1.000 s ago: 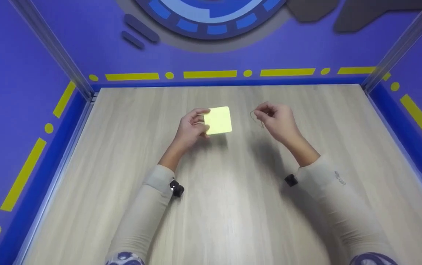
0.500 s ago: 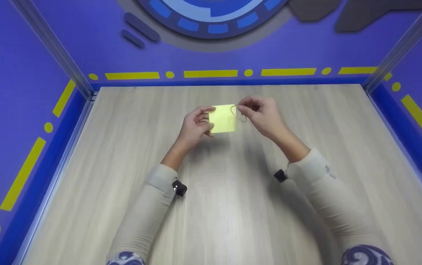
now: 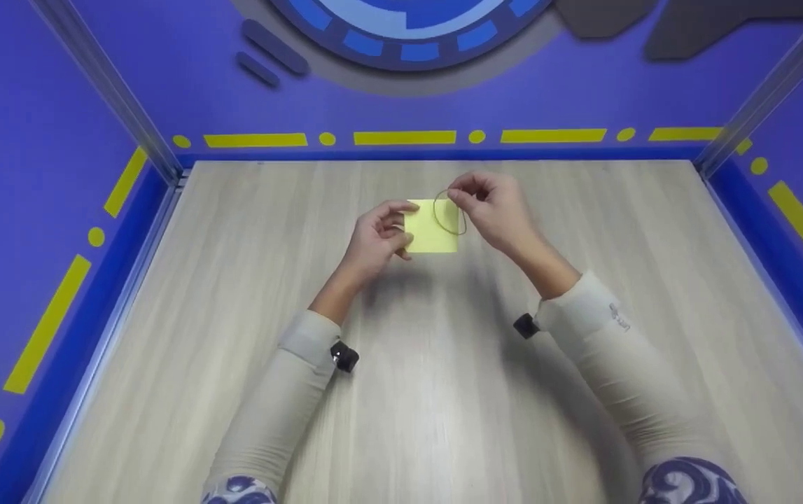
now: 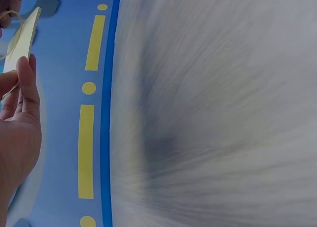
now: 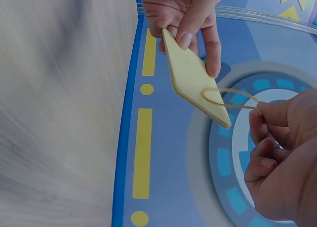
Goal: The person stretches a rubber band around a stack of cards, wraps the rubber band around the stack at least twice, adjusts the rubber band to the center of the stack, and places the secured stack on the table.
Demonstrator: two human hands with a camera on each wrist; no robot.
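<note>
A thin, pale-yellow square pad (image 3: 421, 227) with rounded corners is held up above the table. My left hand (image 3: 372, 238) pinches its left edge, thumb on the face towards me. In the right wrist view the pad (image 5: 190, 71) shows its slim edge, and the left thumb presses on its face. My right hand (image 3: 499, 210) pinches a thin tan rubber band (image 3: 434, 208) between thumb and fingertips. The hanging loop of the band (image 5: 237, 106) overlaps the pad's right part. Whether it passes around the pad's free corner or stays in front cannot be told.
Beneath both hands lies a wood-grain tabletop (image 3: 415, 392). A blue printed back wall (image 3: 345, 105) with yellow dashes rises behind it, and similar side panels stand left and right, with metal posts at the corners.
My right hand has moved left with the rubber band, bringing the loop from beside the pad to overlap its right part. My left hand and the pad have shifted slightly right.
</note>
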